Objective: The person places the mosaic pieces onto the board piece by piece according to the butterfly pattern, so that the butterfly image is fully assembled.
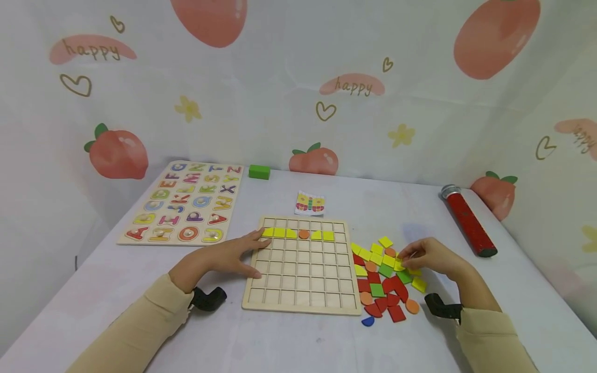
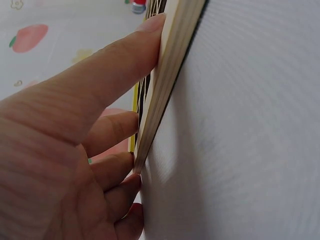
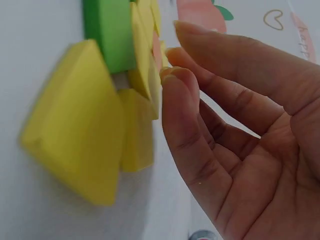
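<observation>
A wooden grid board (image 1: 303,269) lies flat in the middle of the table. One of its upper rows holds several yellow pieces (image 1: 279,232) and an orange disc (image 1: 303,234). My left hand (image 1: 228,255) rests at the board's left edge, thumb and fingertips touching the rim (image 2: 160,90), fingers loosely spread. Over the loose pile right of the board is my right hand (image 1: 434,256). Its fingertips hover close to yellow pieces (image 3: 80,120) and a green piece (image 3: 111,35); thumb and fingers stand apart, with no piece visible between them.
Red pieces (image 1: 396,314) and a blue half disc (image 1: 368,321) lie at the pile's near side. A small pattern card (image 1: 310,203) sits behind the board. Farther out are an alphabet puzzle (image 1: 182,204), a green block (image 1: 259,172) and a red microphone (image 1: 471,223).
</observation>
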Tool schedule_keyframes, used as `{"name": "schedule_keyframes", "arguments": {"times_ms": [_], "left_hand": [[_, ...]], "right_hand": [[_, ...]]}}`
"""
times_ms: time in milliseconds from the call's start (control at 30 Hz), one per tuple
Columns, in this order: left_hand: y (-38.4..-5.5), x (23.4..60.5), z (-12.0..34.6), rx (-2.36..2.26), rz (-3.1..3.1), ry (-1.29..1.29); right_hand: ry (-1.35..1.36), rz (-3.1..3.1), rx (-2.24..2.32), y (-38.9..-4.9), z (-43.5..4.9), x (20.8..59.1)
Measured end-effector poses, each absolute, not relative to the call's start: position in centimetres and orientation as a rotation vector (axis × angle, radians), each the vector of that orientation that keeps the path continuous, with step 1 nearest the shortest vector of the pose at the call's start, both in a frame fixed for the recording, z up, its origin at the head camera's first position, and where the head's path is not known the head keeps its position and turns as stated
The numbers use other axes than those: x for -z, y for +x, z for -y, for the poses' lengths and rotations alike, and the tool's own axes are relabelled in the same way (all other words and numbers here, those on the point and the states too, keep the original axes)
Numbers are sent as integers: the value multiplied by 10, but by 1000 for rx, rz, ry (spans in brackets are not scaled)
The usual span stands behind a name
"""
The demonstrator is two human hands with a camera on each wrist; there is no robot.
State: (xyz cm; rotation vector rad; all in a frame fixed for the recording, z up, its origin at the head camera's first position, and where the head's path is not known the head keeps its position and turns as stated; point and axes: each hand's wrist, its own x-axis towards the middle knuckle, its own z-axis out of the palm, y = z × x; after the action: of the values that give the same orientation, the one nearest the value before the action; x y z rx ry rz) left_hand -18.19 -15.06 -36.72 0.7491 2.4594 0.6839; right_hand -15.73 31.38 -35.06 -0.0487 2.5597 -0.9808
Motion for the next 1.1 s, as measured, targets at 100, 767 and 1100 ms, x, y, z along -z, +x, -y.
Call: {"name": "schedule_keyframes", "arguments": {"times_ms": [100,767,1100], "left_hand": [[-183,369,151,-681,-2463,739],[-181,367,150,-694,-2462,718],[-182,366,150,-695,-2453,741]], "right_hand": [[-57,-2547,980,-155,-314,354],[-190,-2632,946,-153,-310,359],[-272,-2666,940,-156,-310,361]]}}
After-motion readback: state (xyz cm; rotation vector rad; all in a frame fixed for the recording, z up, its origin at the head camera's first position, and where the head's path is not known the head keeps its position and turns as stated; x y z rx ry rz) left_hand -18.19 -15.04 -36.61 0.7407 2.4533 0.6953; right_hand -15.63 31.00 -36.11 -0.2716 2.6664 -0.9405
